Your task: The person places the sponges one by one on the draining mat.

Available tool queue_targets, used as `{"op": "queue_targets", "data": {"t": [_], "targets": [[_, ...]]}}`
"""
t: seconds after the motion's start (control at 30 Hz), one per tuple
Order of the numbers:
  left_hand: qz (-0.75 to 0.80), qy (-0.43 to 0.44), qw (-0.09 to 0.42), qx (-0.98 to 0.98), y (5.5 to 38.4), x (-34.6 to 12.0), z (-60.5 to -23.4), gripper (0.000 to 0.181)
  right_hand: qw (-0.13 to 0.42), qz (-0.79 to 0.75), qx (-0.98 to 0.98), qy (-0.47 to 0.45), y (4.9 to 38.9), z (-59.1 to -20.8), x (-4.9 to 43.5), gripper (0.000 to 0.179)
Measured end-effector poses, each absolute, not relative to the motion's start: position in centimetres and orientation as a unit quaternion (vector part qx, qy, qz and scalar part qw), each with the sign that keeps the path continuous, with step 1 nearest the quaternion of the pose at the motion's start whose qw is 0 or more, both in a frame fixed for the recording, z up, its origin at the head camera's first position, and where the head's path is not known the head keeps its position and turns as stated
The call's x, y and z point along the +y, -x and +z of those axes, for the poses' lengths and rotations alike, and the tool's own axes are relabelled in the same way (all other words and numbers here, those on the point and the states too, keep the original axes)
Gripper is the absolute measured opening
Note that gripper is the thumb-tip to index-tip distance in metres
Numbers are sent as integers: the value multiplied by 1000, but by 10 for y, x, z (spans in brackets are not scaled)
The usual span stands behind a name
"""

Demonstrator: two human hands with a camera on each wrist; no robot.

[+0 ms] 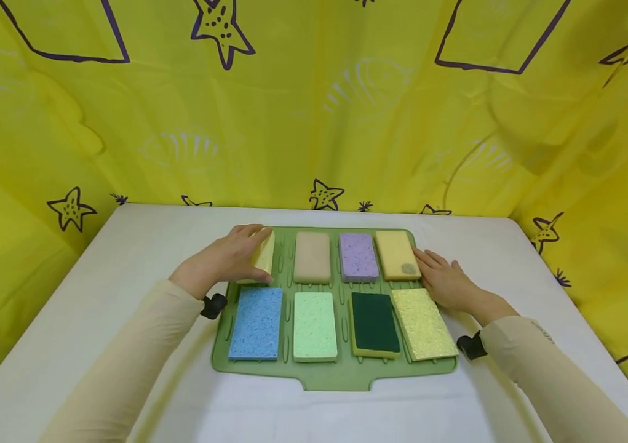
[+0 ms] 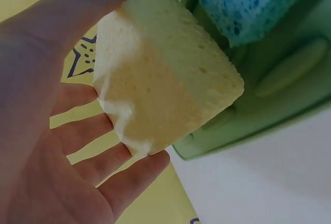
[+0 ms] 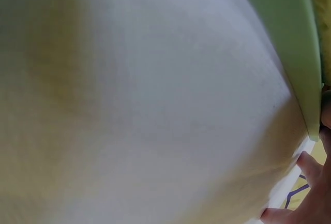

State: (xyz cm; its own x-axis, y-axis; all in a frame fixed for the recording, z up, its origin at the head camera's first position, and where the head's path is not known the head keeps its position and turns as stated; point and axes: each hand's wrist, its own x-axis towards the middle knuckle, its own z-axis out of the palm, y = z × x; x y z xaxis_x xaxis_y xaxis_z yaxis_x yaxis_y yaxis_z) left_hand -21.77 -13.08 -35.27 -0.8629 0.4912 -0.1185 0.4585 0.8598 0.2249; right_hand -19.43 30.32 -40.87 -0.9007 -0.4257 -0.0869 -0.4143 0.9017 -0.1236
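Observation:
At the far left corner of a green mat (image 1: 316, 369), my left hand (image 1: 230, 258) holds a pale yellow sponge (image 2: 170, 74) between thumb and fingers. The sponge is tilted, and the hand partly covers it in the head view. My right hand (image 1: 446, 283) lies at the mat's right edge, its fingers stretched toward a light yellow sponge (image 1: 395, 252) with a grey spot. Whether the fingertips press on that sponge cannot be made out. Closest to the left hand's thumb is a blue sponge (image 1: 256, 324).
Also on the mat are a beige sponge (image 1: 312, 258), a purple sponge (image 1: 358, 257), a mint green sponge (image 1: 315, 326), a dark green scouring sponge (image 1: 374, 323) and a speckled yellow sponge (image 1: 424, 324). A white table (image 1: 125, 258) lies beneath. Behind it hangs a yellow patterned curtain (image 1: 286, 135).

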Motion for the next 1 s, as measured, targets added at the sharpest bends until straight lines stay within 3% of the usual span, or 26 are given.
{"op": "queue_targets", "data": {"t": [1.0], "targets": [[64, -240, 162, 955, 232, -100, -362, 103, 83, -61, 975, 199, 195, -409, 301, 55]]}}
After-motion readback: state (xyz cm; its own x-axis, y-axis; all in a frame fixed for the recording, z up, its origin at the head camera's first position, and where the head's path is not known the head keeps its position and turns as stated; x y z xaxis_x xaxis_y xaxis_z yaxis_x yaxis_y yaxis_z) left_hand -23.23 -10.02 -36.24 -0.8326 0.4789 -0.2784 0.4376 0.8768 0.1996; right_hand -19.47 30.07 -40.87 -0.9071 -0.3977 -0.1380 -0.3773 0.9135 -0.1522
